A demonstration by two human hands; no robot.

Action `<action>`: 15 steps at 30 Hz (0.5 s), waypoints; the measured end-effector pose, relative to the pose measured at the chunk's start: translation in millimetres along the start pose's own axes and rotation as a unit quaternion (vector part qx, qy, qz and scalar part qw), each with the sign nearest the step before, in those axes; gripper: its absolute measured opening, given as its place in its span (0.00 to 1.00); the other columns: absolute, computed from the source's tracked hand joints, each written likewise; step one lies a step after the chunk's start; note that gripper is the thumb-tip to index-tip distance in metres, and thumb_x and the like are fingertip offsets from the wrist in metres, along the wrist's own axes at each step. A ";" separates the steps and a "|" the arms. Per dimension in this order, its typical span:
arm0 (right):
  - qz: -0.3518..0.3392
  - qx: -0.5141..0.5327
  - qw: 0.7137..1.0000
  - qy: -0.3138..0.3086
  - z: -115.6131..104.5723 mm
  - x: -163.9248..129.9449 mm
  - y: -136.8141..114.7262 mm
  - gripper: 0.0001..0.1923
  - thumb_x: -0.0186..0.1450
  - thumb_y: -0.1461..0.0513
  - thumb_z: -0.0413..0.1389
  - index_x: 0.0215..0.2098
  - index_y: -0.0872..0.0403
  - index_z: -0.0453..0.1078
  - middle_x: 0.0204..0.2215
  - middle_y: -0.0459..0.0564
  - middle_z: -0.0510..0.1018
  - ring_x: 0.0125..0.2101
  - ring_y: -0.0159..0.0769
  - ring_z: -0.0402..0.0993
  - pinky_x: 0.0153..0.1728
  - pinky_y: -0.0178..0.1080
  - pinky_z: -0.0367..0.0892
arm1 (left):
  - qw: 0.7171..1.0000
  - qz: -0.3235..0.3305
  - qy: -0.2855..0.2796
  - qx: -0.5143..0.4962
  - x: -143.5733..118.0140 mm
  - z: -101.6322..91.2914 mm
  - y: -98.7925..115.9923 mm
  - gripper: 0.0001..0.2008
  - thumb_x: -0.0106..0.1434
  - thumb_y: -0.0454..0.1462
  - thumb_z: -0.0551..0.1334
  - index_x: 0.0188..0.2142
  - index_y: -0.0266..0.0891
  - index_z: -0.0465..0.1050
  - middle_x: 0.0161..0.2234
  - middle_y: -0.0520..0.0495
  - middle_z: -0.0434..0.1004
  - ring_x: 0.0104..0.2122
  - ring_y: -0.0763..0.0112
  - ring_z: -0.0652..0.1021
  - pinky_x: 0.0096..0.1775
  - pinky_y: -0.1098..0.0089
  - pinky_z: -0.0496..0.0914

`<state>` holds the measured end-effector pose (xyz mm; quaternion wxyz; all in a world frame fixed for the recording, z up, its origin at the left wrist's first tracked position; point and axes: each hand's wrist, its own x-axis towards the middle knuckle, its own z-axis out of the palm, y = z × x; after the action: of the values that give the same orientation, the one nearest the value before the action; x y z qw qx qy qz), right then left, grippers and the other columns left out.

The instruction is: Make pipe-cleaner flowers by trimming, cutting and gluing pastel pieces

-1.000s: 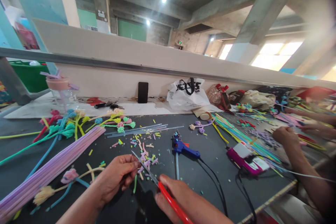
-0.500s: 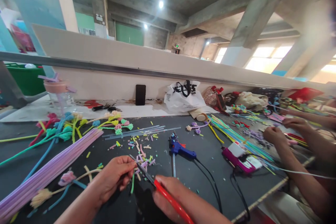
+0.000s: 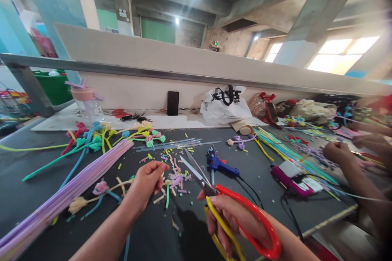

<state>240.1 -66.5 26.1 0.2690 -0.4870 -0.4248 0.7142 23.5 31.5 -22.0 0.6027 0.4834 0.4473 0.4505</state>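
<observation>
My right hand (image 3: 228, 216) grips a pair of scissors (image 3: 200, 177) with one red and one yellow handle. Their blades stand apart and point away to the upper left. Left of the tips, my left hand (image 3: 145, 185) is closed in a pinch; whatever lies between its fingertips is too small to make out. Beneath and beyond both hands, short cut bits of fuzzy pipe cleaner (image 3: 177, 179) litter the dark table (image 3: 159, 236). A bundle of lilac and pink pipe cleaners (image 3: 76, 191) lies left of my left arm, with a pink fuzzy flower (image 3: 101, 188) near its wrist.
A blue glue gun (image 3: 223, 166) with a cord lies beyond the scissors, near clear glue sticks (image 3: 180, 144). A purple power strip (image 3: 288, 177) sits at right. A phone (image 3: 173, 103), white bag (image 3: 225, 106) and lidded cup (image 3: 85, 102) stand behind. A co-worker's hands (image 3: 338, 153) are far right.
The scissors have opened and swung away from my left fingertips, turning so both handles show. The view has shifted slightly; my left hand keeps its pinch.
</observation>
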 end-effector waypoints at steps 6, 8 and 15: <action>-0.006 -0.042 0.998 0.041 12.6 2.0 -6.1 0.21 0.63 0.50 0.41 0.45 0.55 0.61 0.24 0.47 0.73 0.14 0.26 0.65 0.16 0.31 0.62 | 0.992 0.085 0.048 -0.085 0.0 0.1 4.9 0.10 0.54 0.42 0.61 0.31 0.37 0.65 0.27 0.55 0.70 0.12 0.86 0.61 0.14 0.81 0.51; -0.003 -0.140 0.986 0.085 16.7 6.4 -12.2 0.21 0.62 0.49 0.42 0.42 0.54 0.62 0.24 0.46 0.72 0.12 0.24 0.61 0.14 0.30 0.59 | 0.980 0.141 0.092 -0.102 -2.3 -1.3 10.9 0.09 0.57 0.42 0.59 0.31 0.38 0.65 0.28 0.55 0.70 0.13 0.86 0.62 0.14 0.81 0.52; -0.117 -0.573 0.798 0.146 22.7 50.0 -66.7 0.19 0.56 0.53 0.54 0.44 0.49 0.68 0.37 0.51 0.76 0.36 0.41 0.71 0.32 0.36 0.62 | 0.905 0.307 0.243 -0.167 -30.3 -21.4 71.1 0.09 0.59 0.38 0.57 0.24 0.37 0.64 0.26 0.54 0.69 0.15 0.83 0.63 0.17 0.76 0.55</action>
<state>198.1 -1.5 64.5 0.0814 -0.5968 -0.7662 0.2241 -11.1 14.8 48.4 0.3790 0.3647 0.3278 0.7848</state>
